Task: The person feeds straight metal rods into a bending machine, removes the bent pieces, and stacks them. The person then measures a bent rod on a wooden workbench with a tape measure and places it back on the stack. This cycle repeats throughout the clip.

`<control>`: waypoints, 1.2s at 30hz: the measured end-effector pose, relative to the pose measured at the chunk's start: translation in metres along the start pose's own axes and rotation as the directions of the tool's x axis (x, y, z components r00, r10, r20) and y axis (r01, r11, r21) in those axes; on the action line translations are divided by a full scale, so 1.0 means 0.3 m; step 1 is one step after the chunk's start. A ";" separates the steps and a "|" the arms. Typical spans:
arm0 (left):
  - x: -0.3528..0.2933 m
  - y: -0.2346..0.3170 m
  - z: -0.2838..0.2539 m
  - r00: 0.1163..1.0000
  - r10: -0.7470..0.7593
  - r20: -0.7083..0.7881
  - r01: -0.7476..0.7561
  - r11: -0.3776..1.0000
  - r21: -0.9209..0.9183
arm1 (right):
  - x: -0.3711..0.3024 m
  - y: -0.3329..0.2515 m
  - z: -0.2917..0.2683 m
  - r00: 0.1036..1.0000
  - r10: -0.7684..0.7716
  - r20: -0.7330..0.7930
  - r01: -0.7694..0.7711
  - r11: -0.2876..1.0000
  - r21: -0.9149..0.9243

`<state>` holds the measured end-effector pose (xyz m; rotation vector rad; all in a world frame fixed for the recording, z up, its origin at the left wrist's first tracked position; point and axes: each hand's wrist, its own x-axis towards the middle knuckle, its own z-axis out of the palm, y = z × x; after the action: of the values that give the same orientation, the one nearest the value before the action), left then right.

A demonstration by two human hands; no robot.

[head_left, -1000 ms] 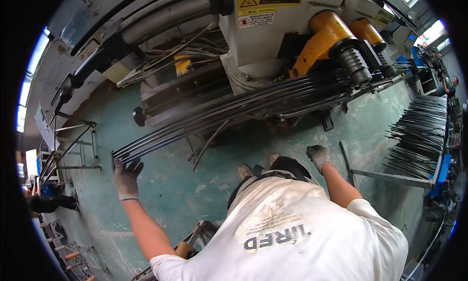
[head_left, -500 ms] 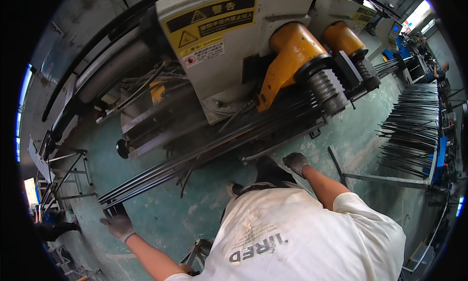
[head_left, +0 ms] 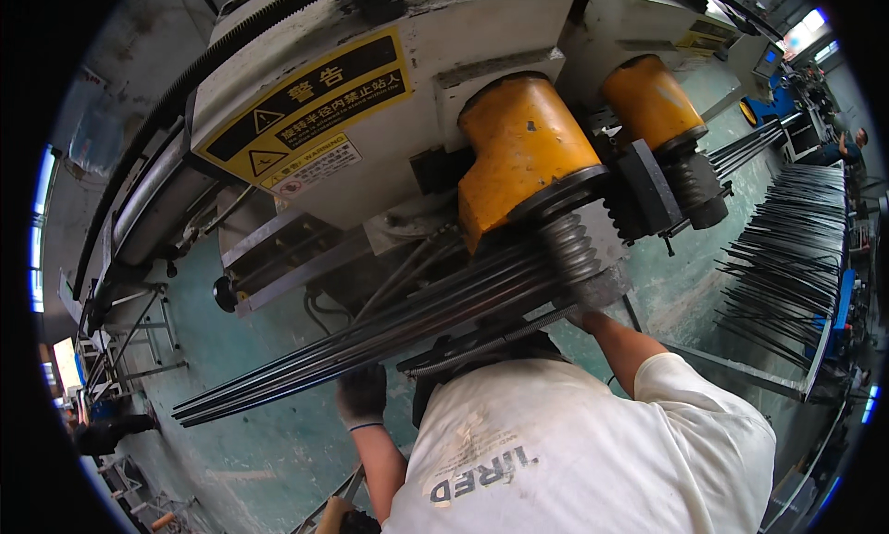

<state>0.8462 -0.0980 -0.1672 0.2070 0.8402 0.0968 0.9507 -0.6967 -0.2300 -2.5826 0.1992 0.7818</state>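
A bundle of long dark metal rods [head_left: 296, 372] runs slantwise from the lower left up to the machine head. My left hand [head_left: 363, 392], in a dark glove, is raised at the near side of the bundle; whether it touches or grips the rods is not plain. Below the ribbed metal spindle [head_left: 576, 249], my right hand [head_left: 583, 319] reaches up toward the machine. Most of that hand is hidden, and its fingers do not show. The spindle hangs from an orange machine arm [head_left: 528, 150], right above the rods.
A second orange arm [head_left: 653, 103] stands farther right. A rack of many bent rods [head_left: 782, 256] fills the right side. The big machine housing [head_left: 370, 117] with yellow warning labels overhangs the far side. Metal stands [head_left: 148, 330] are at left, and a person [head_left: 845, 148] is at far right.
My left hand has moved right, from the rods' left end to nearer my body. My right hand has gone up toward the spindle. The machine and rods appear larger and shifted in view.
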 end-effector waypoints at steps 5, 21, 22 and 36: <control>0.086 0.128 -0.045 0.987 -0.147 0.070 0.147 0.989 0.004 | -0.120 -0.140 -0.028 0.995 0.086 0.051 -0.092 0.986 0.137; 0.287 0.178 -0.218 0.912 -0.373 0.174 0.385 0.922 -0.040 | -0.704 0.193 0.279 0.807 0.584 0.081 -0.588 0.786 0.190; 0.271 0.207 -0.207 0.942 -0.306 0.136 0.313 0.949 -0.027 | -0.676 0.212 0.243 0.798 0.601 0.047 -0.591 0.764 0.259; -0.179 0.379 0.585 0.600 0.760 0.249 -0.768 0.460 0.446 | -0.574 0.131 -1.210 0.195 0.218 -0.956 -0.006 0.975 0.222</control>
<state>0.9412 -0.0212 0.0107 1.1180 0.6802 0.7425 0.9771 -0.8908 0.1229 -2.4612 0.8012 -1.0198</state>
